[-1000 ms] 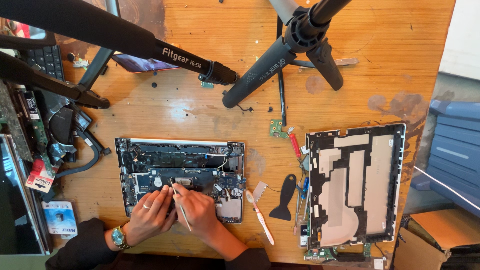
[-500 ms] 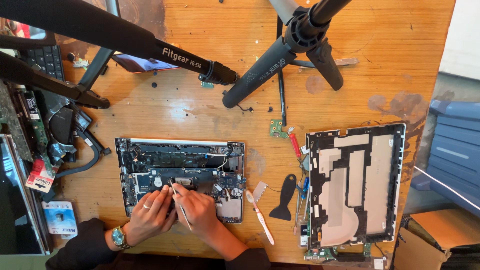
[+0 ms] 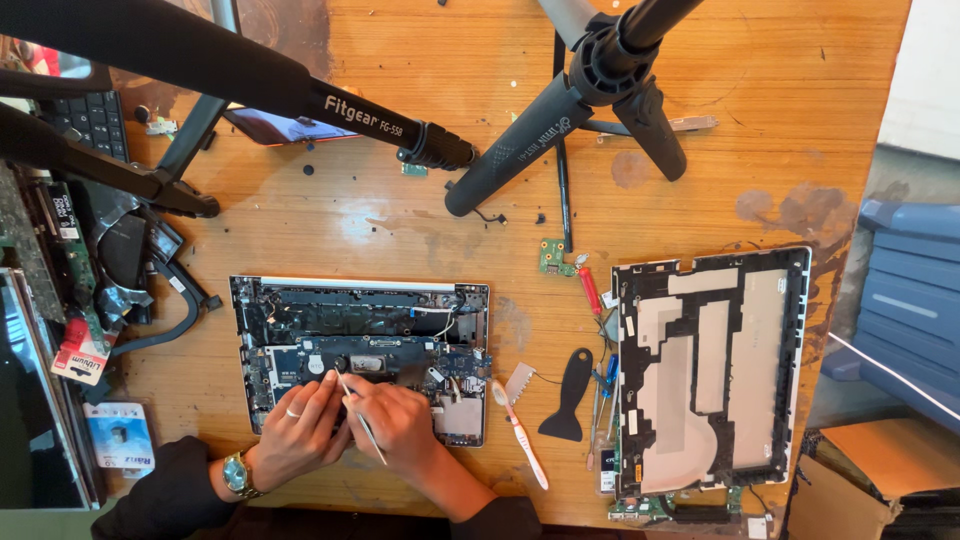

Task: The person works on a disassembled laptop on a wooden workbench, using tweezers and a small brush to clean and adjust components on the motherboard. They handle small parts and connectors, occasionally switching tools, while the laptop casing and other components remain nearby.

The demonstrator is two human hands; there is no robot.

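Note:
An opened laptop base (image 3: 360,340) lies on the wooden table with its circuit board and parts exposed. My right hand (image 3: 398,425) holds thin metal tweezers (image 3: 362,420), their tip down on the board near the front edge. My left hand (image 3: 298,430), with a ring and a wristwatch, rests right beside it, fingertips pressed on the same spot of the board. Both hands touch each other over the laptop's front left part.
The laptop's removed bottom cover (image 3: 712,370) lies at the right. Between them sit a toothbrush (image 3: 520,435), a black pry tool (image 3: 570,395), a red-handled screwdriver (image 3: 590,290) and a small green board (image 3: 553,258). Black tripod legs (image 3: 540,140) cross above. Parts and a keyboard (image 3: 95,120) crowd the left edge.

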